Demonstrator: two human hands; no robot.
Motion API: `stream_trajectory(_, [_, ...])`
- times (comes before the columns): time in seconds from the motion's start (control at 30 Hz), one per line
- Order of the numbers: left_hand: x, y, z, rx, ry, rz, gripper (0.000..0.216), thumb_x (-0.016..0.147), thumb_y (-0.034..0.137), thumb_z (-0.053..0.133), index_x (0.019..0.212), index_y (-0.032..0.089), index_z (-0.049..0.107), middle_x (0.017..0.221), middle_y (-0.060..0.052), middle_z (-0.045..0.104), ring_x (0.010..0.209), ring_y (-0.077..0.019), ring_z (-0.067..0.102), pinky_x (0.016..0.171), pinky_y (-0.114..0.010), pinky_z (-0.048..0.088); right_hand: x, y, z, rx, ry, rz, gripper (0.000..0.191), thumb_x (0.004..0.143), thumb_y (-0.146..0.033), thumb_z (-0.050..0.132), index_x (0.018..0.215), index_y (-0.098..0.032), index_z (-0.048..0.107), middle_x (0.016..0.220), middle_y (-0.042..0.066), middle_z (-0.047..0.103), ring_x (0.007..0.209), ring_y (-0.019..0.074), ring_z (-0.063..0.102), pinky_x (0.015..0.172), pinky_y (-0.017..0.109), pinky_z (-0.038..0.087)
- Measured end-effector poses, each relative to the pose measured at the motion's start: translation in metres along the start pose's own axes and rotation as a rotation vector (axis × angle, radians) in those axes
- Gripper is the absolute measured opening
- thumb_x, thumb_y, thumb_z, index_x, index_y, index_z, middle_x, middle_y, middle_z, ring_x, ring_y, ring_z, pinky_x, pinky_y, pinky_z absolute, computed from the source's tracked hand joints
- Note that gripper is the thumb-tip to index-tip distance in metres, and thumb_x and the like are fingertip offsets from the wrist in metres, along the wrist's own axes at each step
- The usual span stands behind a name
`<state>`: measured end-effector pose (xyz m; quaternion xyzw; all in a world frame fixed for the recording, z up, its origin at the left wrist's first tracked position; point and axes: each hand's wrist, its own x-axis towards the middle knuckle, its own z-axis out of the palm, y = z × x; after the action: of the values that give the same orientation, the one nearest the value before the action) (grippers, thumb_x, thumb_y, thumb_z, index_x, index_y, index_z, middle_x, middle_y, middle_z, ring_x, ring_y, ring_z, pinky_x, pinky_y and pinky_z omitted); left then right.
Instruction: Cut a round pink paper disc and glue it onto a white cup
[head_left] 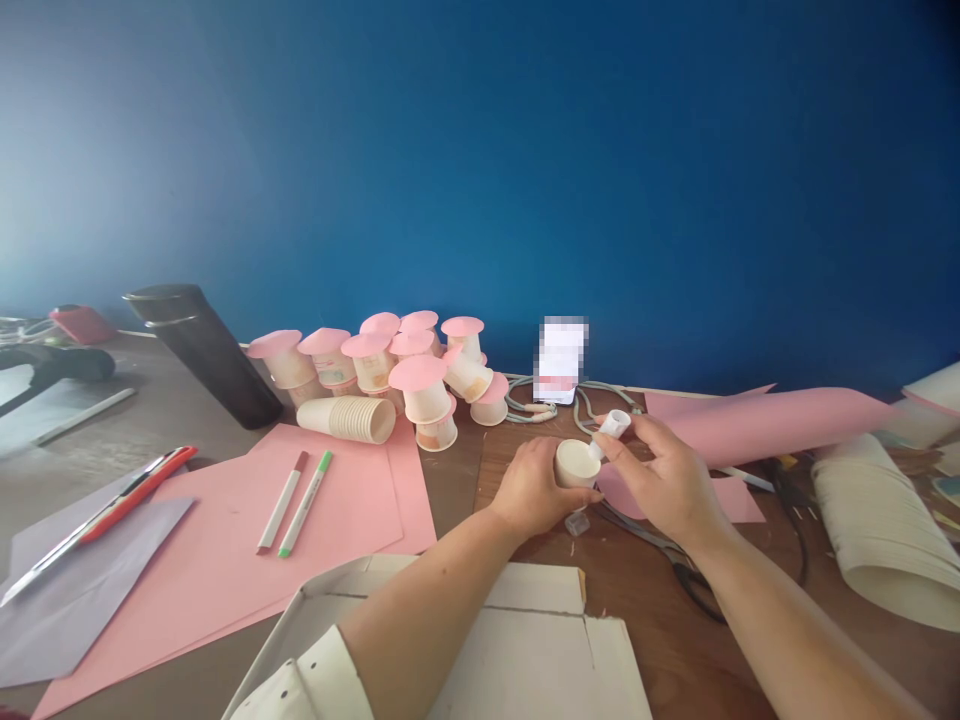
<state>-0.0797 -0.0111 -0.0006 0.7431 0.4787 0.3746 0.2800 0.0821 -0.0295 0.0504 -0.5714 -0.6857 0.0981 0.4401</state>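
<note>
My left hand (531,485) is wrapped around a small white paper cup (576,468), its open end up. Between the thumb and fingers of my right hand (664,475) is a white glue stick (615,425), tilted so that its lower end meets the cup's rim. A small clear cap (577,523) lies on the table just below the cup. Under my right hand are a pink paper disc (621,492) and part of a pair of scissors (694,590).
Paper cups with pink tops (420,375) stand in a group at the back, by a nested cup stack (349,420). Pink sheets (330,500), two markers (304,505), a box cutter (135,495), a black flask (214,350), a phone (561,360) and rolled pink paper (772,425) surround the work area.
</note>
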Motion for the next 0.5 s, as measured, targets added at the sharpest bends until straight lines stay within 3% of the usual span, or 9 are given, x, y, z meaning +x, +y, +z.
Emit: stream_trajectory(0.5, [-0.0015, 0.0046, -0.0043, -0.015, -0.045, -0.028, 0.055, 0.062, 0.047, 0.078, 0.106, 0.02, 0.06, 0.106, -0.008, 0.064, 0.101, -0.0278, 0.056, 0.087, -0.041, 0.046, -0.0001, -0.0057, -0.0046, -0.136, -0.066, -0.058, 0.018, 0.086, -0.039, 0.06, 0.091, -0.023, 0.064, 0.089, 0.003, 0.068, 0.079, 0.0198, 0.063, 0.071, 0.03, 0.047])
